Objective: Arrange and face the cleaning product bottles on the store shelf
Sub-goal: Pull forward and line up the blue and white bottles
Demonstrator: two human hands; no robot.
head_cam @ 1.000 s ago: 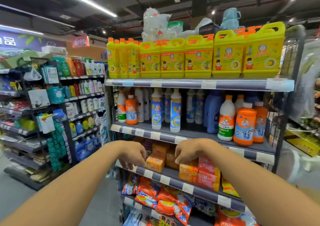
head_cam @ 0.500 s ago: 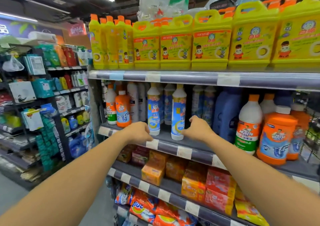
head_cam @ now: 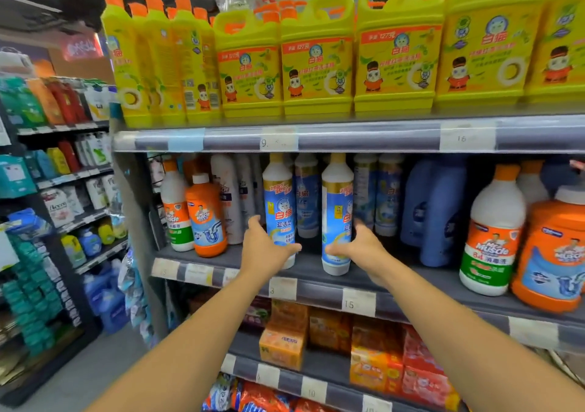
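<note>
Task looks early-to-mid. Left hand [head_cam: 266,250] grip wraps the lower body of the left blue-label bottle [head_cam: 280,209]; right hand [head_cam: 361,250] grip wraps the right blue-label bottle [head_cam: 337,218]. Both bottles stand upright near the front edge of the middle shelf [head_cam: 316,288], just beside each other. Left label faces out; right label is turned partly sideways and likely needs rotating. Slim yellow bottles [head_cam: 177,63] on the top shelf [head_cam: 364,138] show barcodes, so they are probably unfaced too. Soap packs [head_cam: 281,345] sit below. Store aisle, stocked racks [head_cam: 63,177] at left.
</note>
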